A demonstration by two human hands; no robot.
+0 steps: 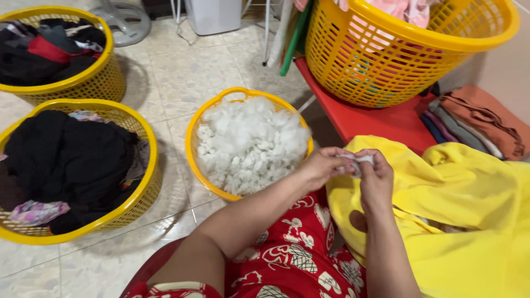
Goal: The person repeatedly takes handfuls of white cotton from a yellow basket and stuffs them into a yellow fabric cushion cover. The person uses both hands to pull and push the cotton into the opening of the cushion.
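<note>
Both hands meet over the lap: the left hand and the right hand pinch a small tuft of white stuffing between their fingertips. Just beside them on the tiled floor stands a yellow basket heaped with white fibre filling. A yellow cloth lies across the lap, over a red patterned garment. To the left, two yellow baskets hold dark clothes. A larger yellow basket sits on a red stool, near folded clothes.
</note>
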